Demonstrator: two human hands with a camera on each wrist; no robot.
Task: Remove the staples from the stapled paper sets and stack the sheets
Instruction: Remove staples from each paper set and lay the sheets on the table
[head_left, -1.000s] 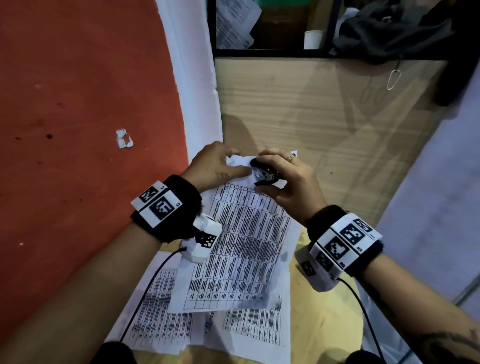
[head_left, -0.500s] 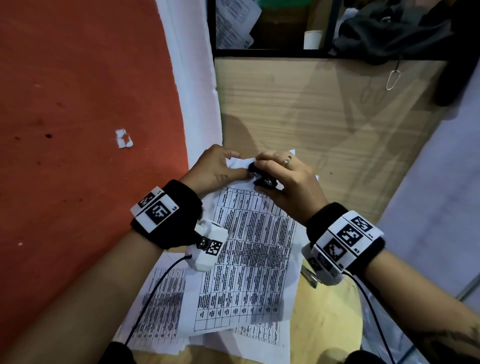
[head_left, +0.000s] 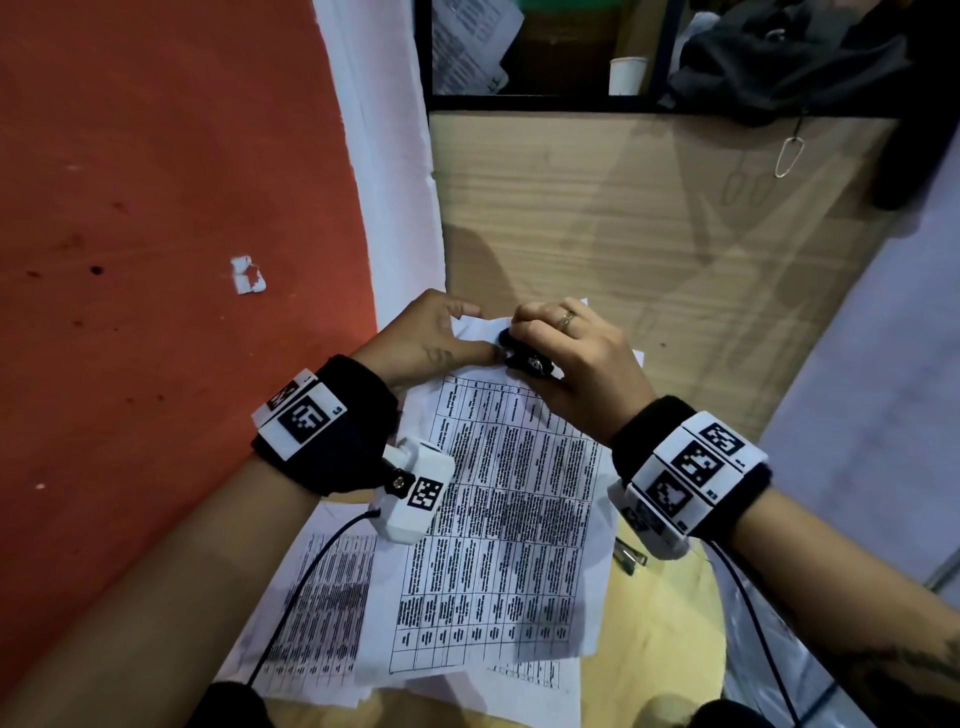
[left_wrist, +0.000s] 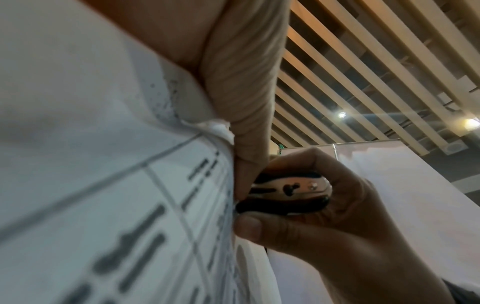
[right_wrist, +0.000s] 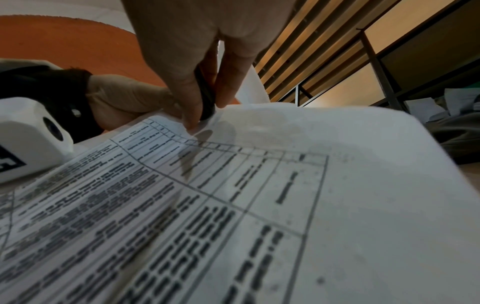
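A right hand (head_left: 571, 358) squeezes a black-and-chrome staple remover (left_wrist: 285, 191) against the top corner of a stapled paper set (head_left: 498, 519), its grip closed round the tool; the left hand (head_left: 431, 343) pinches that crumpled corner just beside it, above loose printed sheets (head_left: 322, 613) on a pale wooden desk (head_left: 649, 234).

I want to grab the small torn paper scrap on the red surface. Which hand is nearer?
Left. The left hand pinches the paper set's corner, closer to the paper scrap; the right hand is farther, gripping the staple remover.
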